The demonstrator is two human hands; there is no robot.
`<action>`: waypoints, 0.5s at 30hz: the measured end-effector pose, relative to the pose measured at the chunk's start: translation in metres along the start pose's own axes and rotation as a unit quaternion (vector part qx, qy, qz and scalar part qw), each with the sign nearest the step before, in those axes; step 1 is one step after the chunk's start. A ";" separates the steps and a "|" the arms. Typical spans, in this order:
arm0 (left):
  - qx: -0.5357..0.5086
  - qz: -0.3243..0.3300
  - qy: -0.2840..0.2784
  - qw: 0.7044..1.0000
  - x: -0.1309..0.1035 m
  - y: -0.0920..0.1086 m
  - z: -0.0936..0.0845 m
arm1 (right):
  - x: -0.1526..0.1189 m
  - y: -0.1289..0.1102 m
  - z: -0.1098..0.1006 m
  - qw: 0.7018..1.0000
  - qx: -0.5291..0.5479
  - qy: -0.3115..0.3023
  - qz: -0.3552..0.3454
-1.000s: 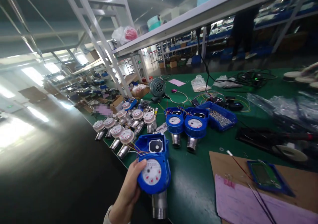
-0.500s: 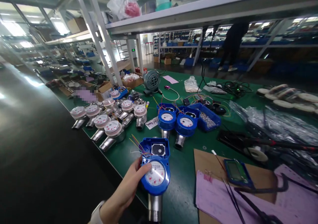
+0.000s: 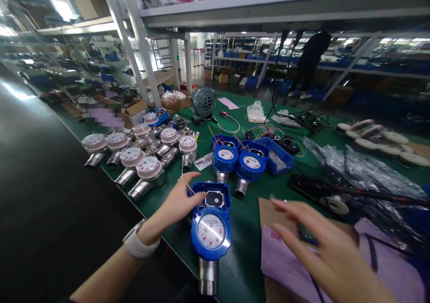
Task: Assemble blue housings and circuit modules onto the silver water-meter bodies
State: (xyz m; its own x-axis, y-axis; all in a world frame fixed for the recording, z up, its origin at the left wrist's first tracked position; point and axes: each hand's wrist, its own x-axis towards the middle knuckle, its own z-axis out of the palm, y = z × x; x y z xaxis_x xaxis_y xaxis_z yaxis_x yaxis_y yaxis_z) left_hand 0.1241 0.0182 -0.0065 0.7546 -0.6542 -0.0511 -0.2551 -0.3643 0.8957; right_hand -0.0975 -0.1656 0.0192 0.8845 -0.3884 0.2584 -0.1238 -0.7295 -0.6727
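A blue-cased water meter point(image 3: 211, 235) stands close in front of me, its dial facing up and a metal pipe end pointing toward me. My left hand point(image 3: 179, 200) is at the left side of its open upper box point(image 3: 214, 199), thumb over the rim and index finger stretched out. A pale wire runs across that hand and a red wire hangs below it; the other fingers are partly hidden. My right hand point(image 3: 319, 240) hovers over the pink papers point(image 3: 282, 253), its fingers apart with nothing in them. It partly covers a small green display board point(image 3: 307, 235).
Two more blue meters point(image 3: 251, 163) stand behind, beside a blue tray of screws point(image 3: 278, 157). Several uncased meters point(image 3: 148, 166) lie at the left edge. Plastic wrap point(image 3: 376, 164) and a black-and-red cable point(image 3: 369, 195) lie right. A shelf point(image 3: 268, 14) crosses overhead; a person point(image 3: 311, 61) stands beyond.
My left hand has moved from the dial up to the upper box, and the coloured wires are now mostly hidden by it. My right hand has come into view. The view has shifted slightly.
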 end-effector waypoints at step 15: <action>-0.159 -0.128 -0.159 0.966 0.016 -0.010 0.012 | 0.127 -0.009 0.091 0.899 0.165 -0.356 0.193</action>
State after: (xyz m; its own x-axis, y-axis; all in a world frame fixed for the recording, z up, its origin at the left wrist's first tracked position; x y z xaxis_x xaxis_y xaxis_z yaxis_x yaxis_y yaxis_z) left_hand 0.1316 0.0039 -0.0214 0.5307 -0.7592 -0.3768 0.1522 -0.3520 0.9236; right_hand 0.0570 -0.1567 -0.0049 0.8825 -0.0326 -0.4693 -0.4475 -0.3655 -0.8162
